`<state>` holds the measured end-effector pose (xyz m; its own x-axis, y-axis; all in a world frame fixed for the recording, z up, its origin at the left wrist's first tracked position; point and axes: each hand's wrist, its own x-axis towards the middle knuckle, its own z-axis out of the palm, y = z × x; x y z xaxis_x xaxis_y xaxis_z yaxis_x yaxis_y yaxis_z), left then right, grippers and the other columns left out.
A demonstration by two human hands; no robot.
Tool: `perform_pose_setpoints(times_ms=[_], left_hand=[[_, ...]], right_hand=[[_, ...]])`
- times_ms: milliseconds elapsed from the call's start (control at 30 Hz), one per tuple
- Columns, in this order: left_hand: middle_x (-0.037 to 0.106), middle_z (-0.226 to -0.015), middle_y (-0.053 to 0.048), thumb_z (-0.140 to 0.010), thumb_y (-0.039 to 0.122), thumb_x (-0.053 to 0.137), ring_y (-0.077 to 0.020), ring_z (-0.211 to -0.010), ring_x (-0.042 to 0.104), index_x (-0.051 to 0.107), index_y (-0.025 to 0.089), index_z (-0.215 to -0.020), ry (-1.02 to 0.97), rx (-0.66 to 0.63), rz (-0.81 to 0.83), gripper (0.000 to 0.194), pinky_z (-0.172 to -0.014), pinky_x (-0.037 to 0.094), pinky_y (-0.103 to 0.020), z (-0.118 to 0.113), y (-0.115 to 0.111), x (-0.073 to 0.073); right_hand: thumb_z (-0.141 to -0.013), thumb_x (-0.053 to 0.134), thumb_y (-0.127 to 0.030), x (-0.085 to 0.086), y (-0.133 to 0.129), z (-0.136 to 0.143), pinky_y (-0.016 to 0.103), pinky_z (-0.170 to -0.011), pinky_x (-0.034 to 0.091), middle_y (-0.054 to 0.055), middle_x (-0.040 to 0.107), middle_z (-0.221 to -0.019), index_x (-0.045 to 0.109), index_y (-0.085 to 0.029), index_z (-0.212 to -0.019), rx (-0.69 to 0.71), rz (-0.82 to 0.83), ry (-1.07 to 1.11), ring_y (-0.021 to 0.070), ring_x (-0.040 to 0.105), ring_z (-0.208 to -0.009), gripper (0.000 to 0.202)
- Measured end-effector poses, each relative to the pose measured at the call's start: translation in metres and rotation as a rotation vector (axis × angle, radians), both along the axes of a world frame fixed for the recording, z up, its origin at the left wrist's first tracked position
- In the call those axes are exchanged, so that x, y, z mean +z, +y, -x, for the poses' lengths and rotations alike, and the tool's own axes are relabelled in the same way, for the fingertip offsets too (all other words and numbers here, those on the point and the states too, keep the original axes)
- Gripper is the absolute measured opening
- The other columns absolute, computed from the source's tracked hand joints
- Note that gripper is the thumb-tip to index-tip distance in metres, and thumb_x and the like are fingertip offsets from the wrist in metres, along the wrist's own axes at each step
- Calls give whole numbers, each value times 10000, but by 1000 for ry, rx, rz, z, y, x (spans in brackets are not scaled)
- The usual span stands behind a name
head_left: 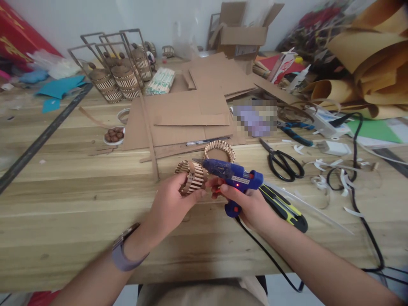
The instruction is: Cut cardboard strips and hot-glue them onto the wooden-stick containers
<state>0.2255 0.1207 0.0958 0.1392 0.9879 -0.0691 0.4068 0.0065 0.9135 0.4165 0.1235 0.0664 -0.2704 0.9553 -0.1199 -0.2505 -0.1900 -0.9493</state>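
Observation:
My left hand (174,204) is closed around a small round basket-like piece (195,180) made of light and dark wooden slats, with a brown strip bearing printed marks across it. In my right hand (247,202) is a blue glue gun (223,169), its red light lit and a glue stick sticking out behind. The nozzle points left, close to the top rim of the slatted piece; whether it touches I cannot tell. Just behind the gun, a slatted ring (219,146) with a brown cardboard base lies on the table, partly hidden by the gun's barrel.
Black scissors (282,163), a yellow-and-black utility knife (283,208) and a black cord (353,191) lie to the right. Cardboard sheets (188,110) cover the middle back. Several finished slatted lanterns (124,78) stand back left, near a bowl of brown nuts or beads (114,135).

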Motion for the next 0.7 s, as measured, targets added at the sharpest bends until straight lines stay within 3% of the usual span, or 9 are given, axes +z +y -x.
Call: perform_pose_setpoints(times_ms=[333, 600, 700], left_hand=[[772, -922, -17, -820, 471, 701, -225, -846, 699, 718, 218, -955, -10, -25, 24, 287, -731, 499, -289, 1, -2, -4], [765, -891, -44, -828, 470, 676, -226, -813, 688, 728, 191, -931, 23, -6, 8, 302, -698, 497, -294, 4, 1, -6], [763, -938, -48, -834, 449, 686, -229, -857, 684, 730, 198, -991, 26, 13, -37, 299, -736, 505, -307, 6, 2, -6]], right_hand=[[-849, 708, -530, -2, -1, -6, 371, -835, 558, 74, 765, -1000, 753, -230, -939, 33, -146, -202, 231, 692, -927, 316], [-827, 722, -487, 13, -3, -6, 345, -730, 593, 79, 781, -991, 737, -222, -996, 27, -273, -326, 221, 712, -840, 315], [-819, 739, -475, 12, -3, -10, 350, -727, 588, 71, 765, -950, 717, -229, -955, -46, -270, -333, 217, 691, -820, 282]])
